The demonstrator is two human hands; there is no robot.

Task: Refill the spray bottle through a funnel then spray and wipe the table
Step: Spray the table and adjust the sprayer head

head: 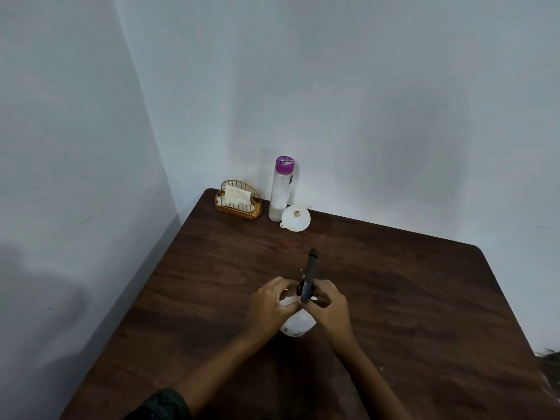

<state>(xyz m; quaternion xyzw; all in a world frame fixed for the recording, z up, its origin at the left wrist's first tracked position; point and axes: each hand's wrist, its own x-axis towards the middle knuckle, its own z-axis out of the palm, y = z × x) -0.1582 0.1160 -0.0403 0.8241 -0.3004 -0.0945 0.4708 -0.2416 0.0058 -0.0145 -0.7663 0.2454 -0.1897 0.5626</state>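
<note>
No legible text, brand or number anywhere that we can make out.

Two spots carry markings, both unreadable:
- Purple cap of the clear bottle at the far edge of the table has dark and pale marks on its top. They are too small and blurred for us to tell letters from a pattern.
- White spray bottle has a few small dark marks low on its body, facing us. They are blurred, and we cannot say whether they are print or decoration.
</note>
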